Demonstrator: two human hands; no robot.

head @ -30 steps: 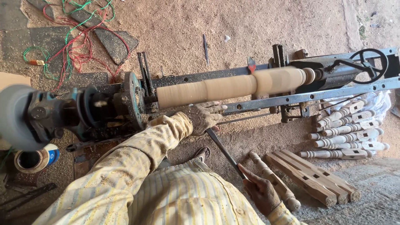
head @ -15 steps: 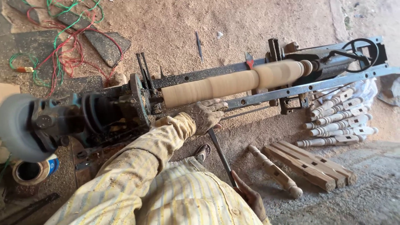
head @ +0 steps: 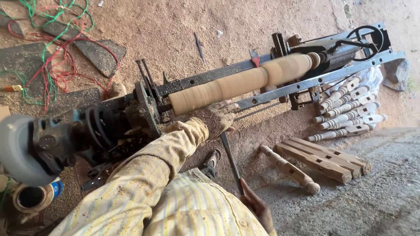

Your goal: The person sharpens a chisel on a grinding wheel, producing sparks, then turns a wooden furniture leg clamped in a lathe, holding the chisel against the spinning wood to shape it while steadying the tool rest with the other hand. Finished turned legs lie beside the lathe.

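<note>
A pale wooden cylinder is mounted lengthwise in a dark metal lathe. My left hand, in a dusty glove, rests just under the cylinder's near end and steadies the blade end of a long metal chisel. My right hand grips the chisel's lower end near my striped shirt. The chisel's tip is hidden by the glove.
Turned wooden spindles lie stacked beyond the lathe bed, and squared wooden blanks lie on the ground. Red and green wires tangle at top left. A motor housing and a roll of tape sit at left. Sawdust covers the ground.
The view has shifted, so the lathe looks more tilted and higher. My hands keep their hold on the chisel at the cylinder's near end.
</note>
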